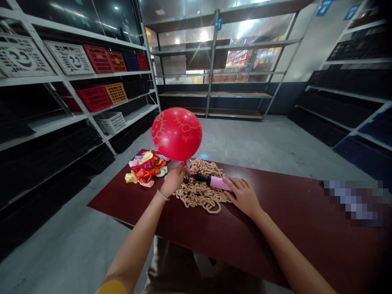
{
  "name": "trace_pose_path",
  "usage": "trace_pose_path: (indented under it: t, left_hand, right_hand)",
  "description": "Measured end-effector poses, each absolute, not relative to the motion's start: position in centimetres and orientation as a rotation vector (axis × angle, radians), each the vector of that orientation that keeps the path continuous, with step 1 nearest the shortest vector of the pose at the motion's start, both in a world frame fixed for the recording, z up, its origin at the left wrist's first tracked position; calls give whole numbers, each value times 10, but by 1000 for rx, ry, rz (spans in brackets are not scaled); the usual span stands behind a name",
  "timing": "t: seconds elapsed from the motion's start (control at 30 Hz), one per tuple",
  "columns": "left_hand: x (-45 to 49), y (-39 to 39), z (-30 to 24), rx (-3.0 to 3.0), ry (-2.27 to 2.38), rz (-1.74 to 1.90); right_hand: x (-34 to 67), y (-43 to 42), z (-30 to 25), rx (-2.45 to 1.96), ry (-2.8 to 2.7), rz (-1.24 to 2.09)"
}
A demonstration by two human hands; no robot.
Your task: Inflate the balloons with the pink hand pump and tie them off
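A round red balloon (177,134) with printed cartoon outlines stands inflated above the table. My left hand (175,179) pinches its neck, fingers closed, close by the black nozzle of a balloon pump. The pump (216,182) has a pink barrel and lies over a heap of beige cord (199,195). On the right end of the barrel rests my right hand (243,195), its fingers stretched over it; whether they wrap underneath is hidden. To the left lies a pile of limp balloons (146,168) in red, yellow, orange, purple and pale green.
All of this is on a dark red-brown table (275,212). Something pixelated (352,202) lies at its right end. A pale blue round thing (203,157) shows past the far edge. Shelves with plastic crates (93,98) line the left, and a metal rack (211,73) stands behind.
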State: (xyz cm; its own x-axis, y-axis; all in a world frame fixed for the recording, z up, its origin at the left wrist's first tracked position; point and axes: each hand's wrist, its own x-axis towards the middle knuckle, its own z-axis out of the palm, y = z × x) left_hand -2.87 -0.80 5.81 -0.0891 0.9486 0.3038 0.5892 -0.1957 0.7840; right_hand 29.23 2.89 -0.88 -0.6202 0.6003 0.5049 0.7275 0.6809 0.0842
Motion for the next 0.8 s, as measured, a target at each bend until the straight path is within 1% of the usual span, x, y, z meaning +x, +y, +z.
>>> trace_pose_path:
  t: [0.1,0.2,0.27,0.37,0.47,0.53,0.67,0.8]
  left_hand:
    - [-21,-14,66,1891,1716,1060]
    - [-10,-18,79,2019,1807,889]
    - [-3,-18,87,2116,1820,778]
    - [10,-16,98,2289,1709,728]
    - [25,-14,105,2469,1567,685]
    - [36,-16,109,2558,1508,645]
    - [49,-26,120,2664,1478,591]
    - [49,-38,129,2644,1531,569]
  right_hand:
    - [296,27,-8,-986,-2370,-439]
    - [297,20,12,-890,-2232,-518]
    - [293,10,39,-816,-2183,-596]
    - [278,-6,93,-692,-2211,-765]
    - [258,-15,143,-616,-2372,-860]
    - [245,-14,163,-615,-2496,-890]
    - [232,-5,170,-602,-2603,-949]
    - [232,-2,164,-625,-2625,-895]
